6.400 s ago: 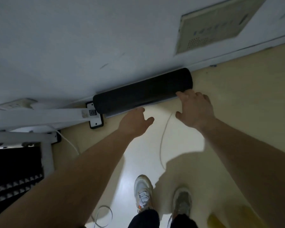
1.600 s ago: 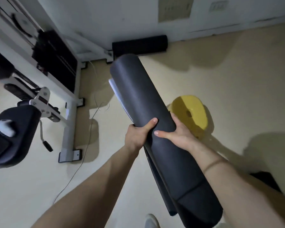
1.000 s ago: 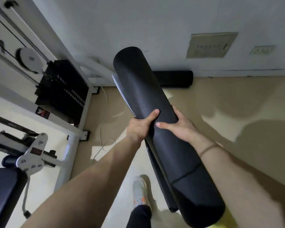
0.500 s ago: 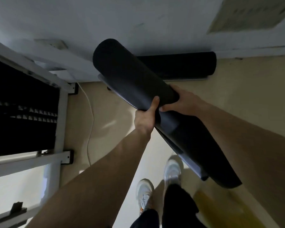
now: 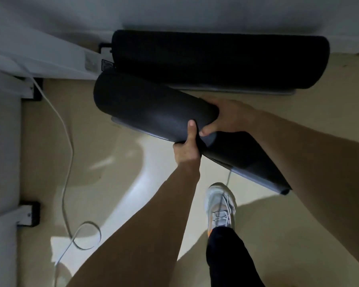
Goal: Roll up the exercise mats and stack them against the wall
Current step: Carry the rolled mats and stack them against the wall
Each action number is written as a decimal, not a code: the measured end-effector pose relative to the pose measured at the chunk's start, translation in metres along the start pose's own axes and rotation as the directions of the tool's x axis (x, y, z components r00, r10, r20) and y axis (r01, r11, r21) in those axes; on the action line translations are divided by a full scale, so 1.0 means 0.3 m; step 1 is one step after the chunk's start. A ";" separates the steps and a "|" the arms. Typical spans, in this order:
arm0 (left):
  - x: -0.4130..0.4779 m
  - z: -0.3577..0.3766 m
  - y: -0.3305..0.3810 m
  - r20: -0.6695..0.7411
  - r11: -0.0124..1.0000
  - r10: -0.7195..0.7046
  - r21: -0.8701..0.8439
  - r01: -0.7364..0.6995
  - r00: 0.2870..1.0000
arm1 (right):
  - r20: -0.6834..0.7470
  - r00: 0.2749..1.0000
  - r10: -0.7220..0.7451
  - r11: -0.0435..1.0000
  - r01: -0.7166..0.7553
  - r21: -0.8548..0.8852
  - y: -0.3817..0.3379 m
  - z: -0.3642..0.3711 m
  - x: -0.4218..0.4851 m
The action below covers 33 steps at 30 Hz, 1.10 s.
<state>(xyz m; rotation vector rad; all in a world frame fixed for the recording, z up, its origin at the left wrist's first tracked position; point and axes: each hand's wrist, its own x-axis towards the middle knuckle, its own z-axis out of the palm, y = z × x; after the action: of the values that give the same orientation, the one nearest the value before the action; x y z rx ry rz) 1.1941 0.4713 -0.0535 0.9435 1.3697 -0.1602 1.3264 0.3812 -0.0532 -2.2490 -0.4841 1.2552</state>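
Note:
A rolled black mat (image 5: 216,59) lies on the floor along the foot of the white wall (image 5: 174,11). A second rolled dark mat (image 5: 149,108) is in the air just in front of it, slanting from upper left to lower right, its far end close to the first roll. My left hand (image 5: 187,146) grips this second roll from below near its middle. My right hand (image 5: 228,117) clasps it from the far side. Its loose outer flap trails down to the right under my right forearm.
A white gym-machine frame (image 5: 6,141) with black feet stands at the left. A white cable (image 5: 66,154) runs over the beige floor and loops at lower left. My white shoe (image 5: 220,204) and dark trouser leg stand below the mat.
I have come closer to the wall and lowered the held roll from chest height to just in front of the mat on the floor. Both hands keep their grip.

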 end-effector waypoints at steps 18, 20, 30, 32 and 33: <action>0.272 0.220 -0.094 -0.018 1.000 0.002 0.008 -0.002 1.000 | -0.484 0.875 0.018 0.664 -0.372 -0.649 0.369 0.050 -0.061; 0.274 0.222 -0.088 0.003 1.000 -0.003 -0.019 0.003 1.000 | -0.459 0.888 0.012 0.658 -0.353 -0.666 0.351 0.019 -0.046; 0.257 0.298 0.004 -0.020 0.982 -0.141 0.125 0.142 0.990 | -0.430 0.898 0.095 0.659 -0.380 -0.649 0.416 -0.053 -0.009; 0.259 0.295 -0.014 -0.066 0.988 -0.112 0.097 0.118 0.991 | -0.478 0.878 0.035 0.638 -0.388 -0.666 0.409 -0.019 -0.019; 0.259 0.295 -0.022 -0.082 0.991 -0.093 0.085 0.100 0.992 | -0.489 0.872 0.006 0.629 -0.384 -0.676 0.404 -0.007 -0.027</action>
<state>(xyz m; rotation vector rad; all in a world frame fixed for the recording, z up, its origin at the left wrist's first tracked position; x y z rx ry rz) 1.2764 0.4419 -0.1326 0.9661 1.4910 -0.2624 1.3312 0.2790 -0.1185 -3.2846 -0.6785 0.5863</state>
